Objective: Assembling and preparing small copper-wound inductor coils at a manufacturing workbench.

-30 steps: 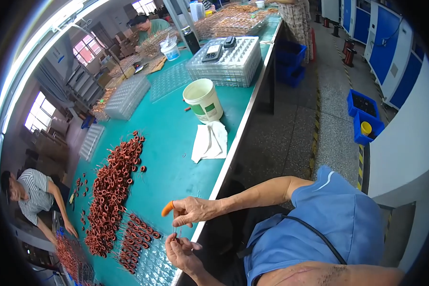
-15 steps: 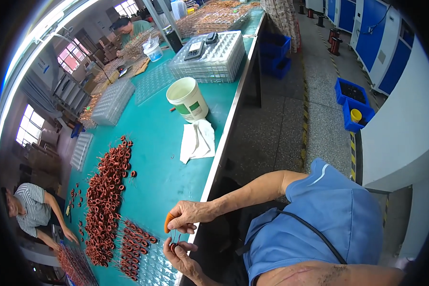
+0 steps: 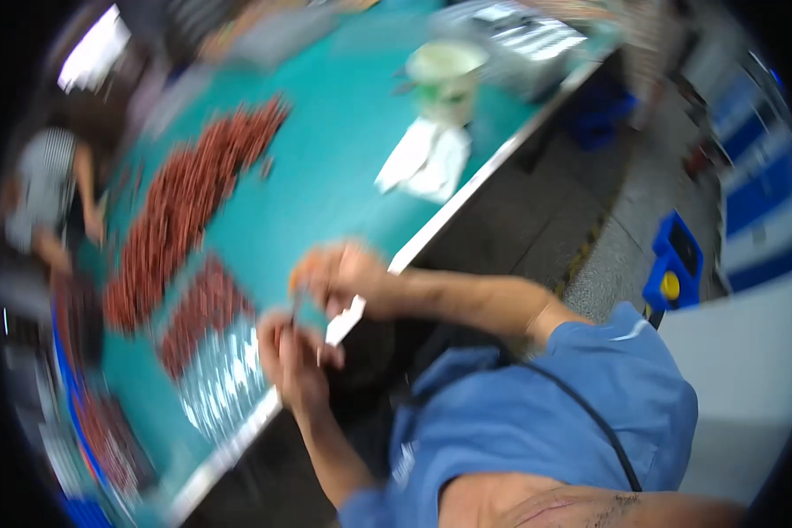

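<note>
Motion blur softens the whole view. My right hand (image 3: 348, 277) is closed around a small tool with an orange handle (image 3: 301, 271). Below that handle a thin grey line, a shaft or wire, runs down to my left hand (image 3: 295, 356). The left fingers are pinched on a small red ring coil, mostly hidden now. Both hands are close together over the table's near edge. To their left, a clear plastic tray (image 3: 229, 374) carries rows of red ring coils (image 3: 204, 308). A long heap of such coils (image 3: 180, 207) lies beyond it on the green table (image 3: 317, 167).
A white bucket (image 3: 449, 84) stands farther along the table, a white cloth (image 3: 427, 163) beside it. Stacked clear trays (image 3: 528, 44) are behind. At the far left sits a person in a striped shirt (image 3: 44, 185). Blue bins (image 3: 675, 264) are on the floor at right.
The view has swung, so the table now slants more and the bucket and cloth appear higher. Both hands stay together, still holding the orange-handled tool and the coil.
</note>
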### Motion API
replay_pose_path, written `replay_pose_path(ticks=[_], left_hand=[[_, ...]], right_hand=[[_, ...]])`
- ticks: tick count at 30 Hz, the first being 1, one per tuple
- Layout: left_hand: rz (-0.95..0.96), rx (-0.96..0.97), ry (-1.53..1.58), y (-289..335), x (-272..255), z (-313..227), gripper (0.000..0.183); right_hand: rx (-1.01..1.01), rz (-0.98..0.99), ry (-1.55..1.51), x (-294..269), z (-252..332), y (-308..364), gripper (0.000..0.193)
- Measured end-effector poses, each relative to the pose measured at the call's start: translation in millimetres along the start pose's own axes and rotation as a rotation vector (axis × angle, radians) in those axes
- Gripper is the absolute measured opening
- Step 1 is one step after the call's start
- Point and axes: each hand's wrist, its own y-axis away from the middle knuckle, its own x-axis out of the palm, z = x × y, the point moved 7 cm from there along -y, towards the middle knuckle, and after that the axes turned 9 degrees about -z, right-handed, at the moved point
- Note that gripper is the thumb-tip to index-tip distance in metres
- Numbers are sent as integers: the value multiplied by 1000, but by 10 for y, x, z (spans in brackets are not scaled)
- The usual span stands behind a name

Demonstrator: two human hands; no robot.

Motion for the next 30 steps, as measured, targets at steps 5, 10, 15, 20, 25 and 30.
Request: replay_pose_path(ticks=[5,10,15,20,25,30], left_hand=[[97,114,-9,-75,-58,-90,34],[89,161,-181,-16,-159,-89,29],[98,397,-924,73,-87,-256,32],[266,297,-975,104,-23,-413,30],[352,511,-1205,159,113,-429,29],[379,828,-1661,246,155,-380,23]], right_hand=[[-128,-139,98,-156,355,26,39],[-8,54,221,112,99,141,35],[12,123,269,242,77,123,30],[228,168,268,246,34,121,26],[222,197,400,232,100,94,26],[64,156,602,287,193,93,26]])
